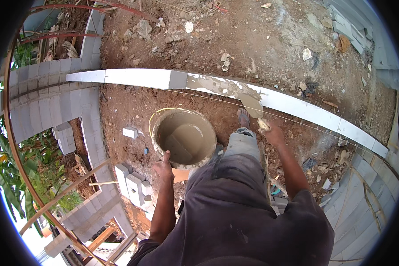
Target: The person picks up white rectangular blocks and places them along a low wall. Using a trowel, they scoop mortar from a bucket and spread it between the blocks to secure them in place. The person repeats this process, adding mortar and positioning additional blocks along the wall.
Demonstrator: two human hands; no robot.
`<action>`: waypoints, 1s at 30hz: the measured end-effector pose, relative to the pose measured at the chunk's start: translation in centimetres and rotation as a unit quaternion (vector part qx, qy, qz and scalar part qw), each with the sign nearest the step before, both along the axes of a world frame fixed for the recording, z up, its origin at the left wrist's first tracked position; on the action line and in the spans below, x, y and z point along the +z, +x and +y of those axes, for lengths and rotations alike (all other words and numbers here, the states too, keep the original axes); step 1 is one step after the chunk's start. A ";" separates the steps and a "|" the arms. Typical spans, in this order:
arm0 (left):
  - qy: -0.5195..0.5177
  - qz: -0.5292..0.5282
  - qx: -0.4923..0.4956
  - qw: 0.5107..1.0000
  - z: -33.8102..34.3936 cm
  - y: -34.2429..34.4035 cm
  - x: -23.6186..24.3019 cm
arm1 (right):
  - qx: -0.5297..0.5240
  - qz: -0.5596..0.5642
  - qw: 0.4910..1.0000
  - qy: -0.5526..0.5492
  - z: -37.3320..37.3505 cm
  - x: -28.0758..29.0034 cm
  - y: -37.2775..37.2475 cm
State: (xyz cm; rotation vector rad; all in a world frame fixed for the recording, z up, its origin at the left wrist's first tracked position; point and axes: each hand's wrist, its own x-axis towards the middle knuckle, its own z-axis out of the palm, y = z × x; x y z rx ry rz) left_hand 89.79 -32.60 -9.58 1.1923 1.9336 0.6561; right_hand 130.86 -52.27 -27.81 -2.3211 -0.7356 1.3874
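Observation:
My left hand (163, 167) grips the near-left rim of a round bucket (210, 137) of grey-brown wet mortar (181, 146). My right hand (269, 132) is closed around the handle of a trowel (249, 106), its blade smeared with mortar and held against the near side of a long row of white blocks (297, 108). A patchy coat of mortar (217, 86) covers part of the row's top, right of a raised block (177, 79). A thin taut string runs along the row's near side. My foot (243, 116) stands on the soil below the blade.
Grey block walls (44, 111) rise at the left and right (363, 186), with wooden poles and red bars (53, 35) at the left. Loose blocks (135, 186) lie behind the bucket to the left. Rubble and stones (307, 54) are scattered over the dirt.

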 end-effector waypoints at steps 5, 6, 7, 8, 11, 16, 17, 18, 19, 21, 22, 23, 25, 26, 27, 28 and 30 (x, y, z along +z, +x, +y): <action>-0.005 -0.018 -0.050 0.999 -0.4 1.1 -0.7 | 0.252 0.041 0.963 0.088 4.9 11.8 -2.5; 0.028 -0.005 -0.092 0.995 -0.4 0.4 -1.8 | 0.311 0.020 0.947 0.082 7.2 13.9 -3.6; -0.020 0.050 -0.110 0.992 -0.2 2.0 -0.1 | 0.347 -0.001 0.933 0.099 9.1 14.0 -4.8; -0.015 0.025 -0.109 0.994 -0.5 2.9 0.8 | 0.387 -0.020 0.914 0.118 10.7 13.7 -6.2; -0.046 -0.012 -0.133 0.990 -0.2 4.3 2.5 | 0.372 -0.046 0.916 0.143 13.2 9.3 -11.8; 0.026 -0.025 -0.122 0.992 0.5 3.1 0.7 | 0.303 0.128 0.924 0.197 12.7 5.6 -11.3; 0.021 -0.045 -0.106 0.993 0.5 2.4 0.0 | 0.266 0.186 0.931 0.166 11.5 5.2 -9.8; 0.014 -0.068 -0.092 0.993 0.5 2.1 -0.5 | 0.225 0.242 0.935 0.133 10.2 5.0 -8.0; 0.014 -0.069 -0.079 0.994 0.3 2.1 -0.7 | 0.181 0.296 0.933 0.100 9.1 5.0 -6.5; 0.008 -0.042 -0.064 0.997 -0.2 2.0 -1.5 | 0.132 0.297 0.945 0.031 8.5 8.2 -3.0; 0.011 -0.021 -0.065 0.998 -0.3 1.8 -2.0 | 0.106 0.299 0.948 -0.003 8.0 9.2 -1.5; -0.004 -0.025 -0.060 0.998 -0.2 1.9 -2.4 | 0.112 0.256 0.960 0.004 6.5 7.0 -0.1; -0.034 -0.023 -0.050 0.998 -0.1 1.8 -2.9 | 0.098 0.203 0.974 0.014 3.2 0.9 2.1; -0.055 -0.012 -0.047 0.997 0.0 1.7 -2.8 | 0.079 0.191 0.978 0.019 2.0 -0.9 2.8; -0.074 0.001 -0.044 0.996 0.3 1.7 -2.5 | 0.033 0.207 0.977 0.024 1.9 -1.8 3.6; -0.093 0.013 -0.041 0.995 0.4 1.6 -2.3 | 0.032 0.171 0.985 0.017 1.9 -2.7 4.1; -0.049 0.002 -0.048 0.998 0.0 0.3 -3.4 | 0.028 0.102 0.994 0.000 2.3 -4.4 5.1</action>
